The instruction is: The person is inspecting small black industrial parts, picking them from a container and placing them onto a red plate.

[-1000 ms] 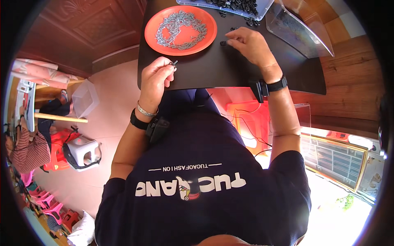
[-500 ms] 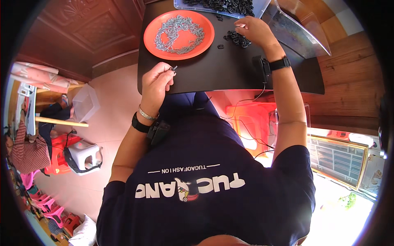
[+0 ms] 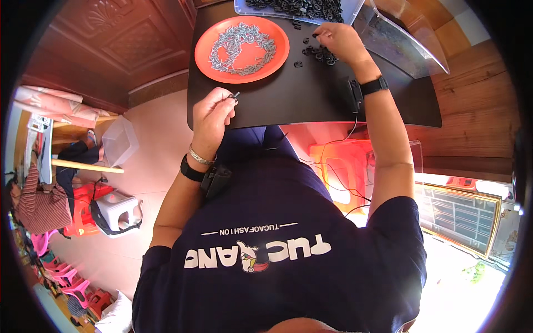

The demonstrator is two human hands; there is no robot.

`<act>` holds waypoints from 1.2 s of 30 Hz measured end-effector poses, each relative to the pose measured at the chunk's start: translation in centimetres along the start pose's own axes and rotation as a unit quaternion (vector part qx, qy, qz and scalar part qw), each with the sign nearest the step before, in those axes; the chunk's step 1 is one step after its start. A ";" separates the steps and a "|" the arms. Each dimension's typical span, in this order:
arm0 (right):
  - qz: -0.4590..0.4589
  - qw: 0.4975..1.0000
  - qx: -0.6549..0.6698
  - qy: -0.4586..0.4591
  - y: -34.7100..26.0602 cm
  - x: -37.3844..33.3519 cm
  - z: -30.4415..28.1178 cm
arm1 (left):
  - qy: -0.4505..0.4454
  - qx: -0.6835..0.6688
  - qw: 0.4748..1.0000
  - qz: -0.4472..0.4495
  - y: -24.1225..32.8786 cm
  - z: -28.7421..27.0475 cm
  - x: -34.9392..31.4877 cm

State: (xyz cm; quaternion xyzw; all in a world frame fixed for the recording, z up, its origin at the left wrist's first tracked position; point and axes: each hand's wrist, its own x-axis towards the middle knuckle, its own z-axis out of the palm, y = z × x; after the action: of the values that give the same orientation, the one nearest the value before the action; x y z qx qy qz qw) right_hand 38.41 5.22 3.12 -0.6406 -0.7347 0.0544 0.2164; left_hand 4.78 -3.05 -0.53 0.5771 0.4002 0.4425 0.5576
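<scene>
My left hand (image 3: pixel 212 114) is closed near the table's front edge. Its thumb and fingers pinch a small black plastic clip (image 3: pixel 232 97) with a grey metal pin or screw sticking out of it. Above the far right part of the table, my right hand (image 3: pixel 345 47) pinches a small black piece (image 3: pixel 316 36), apparently another clip, at its fingertips. A pile of black clips (image 3: pixel 320 54) lies just below that hand. An orange-red plate (image 3: pixel 204 62) between the hands holds many small grey screws or pins (image 3: pixel 258 62), spread in a rough ring.
A clear bin (image 3: pixel 240 6) full of black pieces stands at the table's far edge. Beside it leans a transparent plastic panel or tray (image 3: pixel 405 41). Single clips (image 3: pixel 298 64) lie loose on the dark table (image 3: pixel 277 105). A cable (image 3: pixel 353 126) hangs from my right wrist device.
My right hand has shifted slightly left over the pile, and a black piece now shows at its fingertips. One loose clip sits apart from the pile. My left hand has hardly moved.
</scene>
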 end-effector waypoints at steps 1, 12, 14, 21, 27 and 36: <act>0.000 1.000 0.001 0.000 -0.6 -0.4 -0.3 | -0.003 -0.002 1.000 0.002 0.0 0.0 0.0; 0.075 0.662 0.744 -0.051 -9.5 -7.0 1.0 | -0.011 -0.062 0.996 -0.058 1.9 -0.2 0.6; 0.069 0.633 0.769 -0.056 -10.0 -7.2 1.8 | -0.015 -0.067 0.995 -0.070 2.8 0.1 0.6; 0.050 0.638 0.766 -0.062 -12.6 -7.8 2.1 | -0.068 -0.074 0.995 -0.021 5.8 1.3 -0.1; -0.017 0.769 0.639 -0.014 -14.7 -8.1 2.3 | -0.057 -0.151 0.987 0.001 5.7 1.7 -0.7; -0.027 0.795 0.606 -0.011 -17.0 -9.5 2.5 | -0.086 -0.228 0.969 0.034 4.4 0.6 -0.5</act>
State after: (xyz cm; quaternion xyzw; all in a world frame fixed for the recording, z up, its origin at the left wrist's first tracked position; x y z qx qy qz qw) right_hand 22.69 -6.38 4.62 -0.3575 -0.5710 0.4895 0.5538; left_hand 5.08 -4.01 3.85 0.4843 0.2194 0.4895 0.6912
